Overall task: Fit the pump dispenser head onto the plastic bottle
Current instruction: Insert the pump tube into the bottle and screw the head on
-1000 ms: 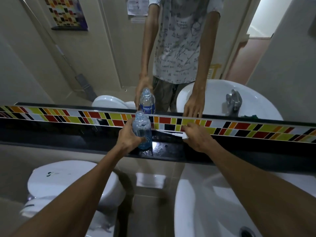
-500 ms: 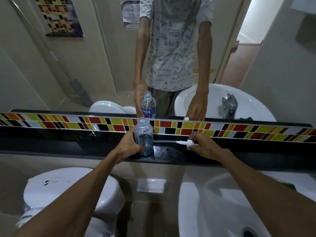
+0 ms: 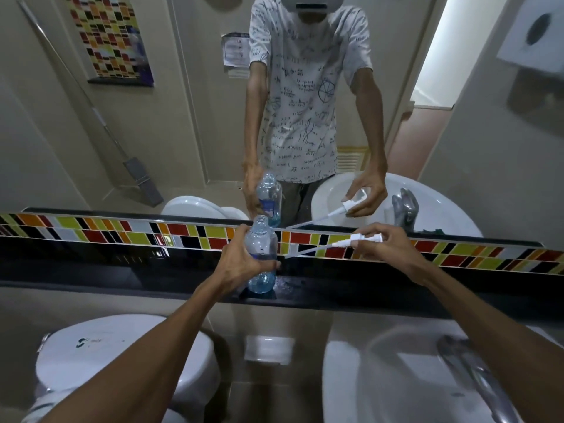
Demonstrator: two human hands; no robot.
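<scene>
A clear plastic bottle (image 3: 263, 239) with a little blue liquid at its bottom stands on the black ledge (image 3: 122, 270), its neck uncapped. My left hand (image 3: 241, 261) is wrapped around the bottle's middle. My right hand (image 3: 384, 248) holds the white pump dispenser head (image 3: 364, 239) off the ledge, to the right of the bottle. The pump's long thin tube (image 3: 308, 249) slants down and left, and its tip ends just beside the bottle's right side, outside the neck.
A mirror above the multicoloured tile strip (image 3: 122, 230) reflects the person, bottle and pump. A white toilet (image 3: 122, 355) sits below left, a white sink (image 3: 366, 377) with a metal tap (image 3: 470, 367) below right.
My right hand picked the pump head up off the ledge and raised it, so the tube now slants toward the bottle. My left hand has stayed on the bottle.
</scene>
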